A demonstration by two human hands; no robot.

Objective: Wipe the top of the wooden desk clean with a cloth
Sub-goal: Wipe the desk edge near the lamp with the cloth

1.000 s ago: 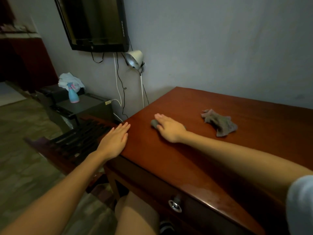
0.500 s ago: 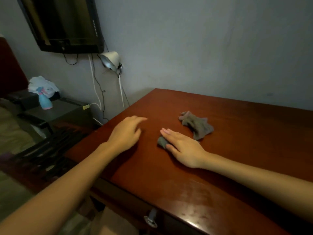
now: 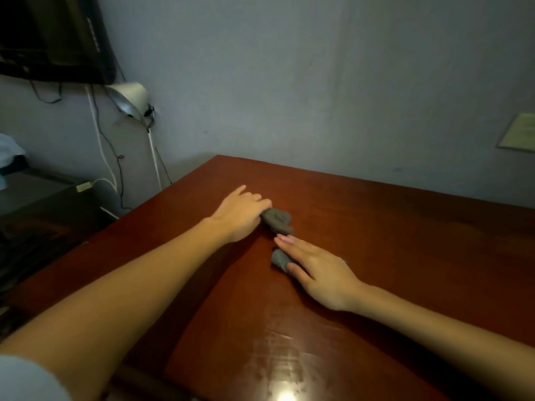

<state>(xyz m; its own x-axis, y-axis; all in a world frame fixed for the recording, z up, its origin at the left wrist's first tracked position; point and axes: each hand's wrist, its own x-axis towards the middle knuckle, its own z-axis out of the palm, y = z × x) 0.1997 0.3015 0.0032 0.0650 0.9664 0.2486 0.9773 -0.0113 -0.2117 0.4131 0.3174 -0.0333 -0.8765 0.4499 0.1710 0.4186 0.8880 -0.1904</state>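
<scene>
The left hand (image 3: 240,212) is reaching across the wooden desk (image 3: 405,256) and is curling its fingers over the left end of a crumpled grey cloth (image 3: 278,219), which is lying on the desk top toward its back left corner. The right hand (image 3: 318,270) is lying palm down on the desk, just nearer the front edge than that cloth. Its fingers are stretching out straight and pressing on a small grey wad (image 3: 278,258) (a second rag or a scrap of the first, it is hard to say), which is poking out beside the thumb. The right fingertips are ending just short of the crumpled cloth; whether they are touching it cannot be told. Light is glaring off the desk's front edge. Beyond the desk's left back corner a white-shaded lamp (image 3: 130,96) is hanging on the wall beneath a black television (image 3: 52,39), with cables (image 3: 100,146) trailing down. A dark cabinet (image 3: 34,198) is standing left of the desk, and a framed sheet (image 3: 518,134) is hanging above the desk's right end.
</scene>
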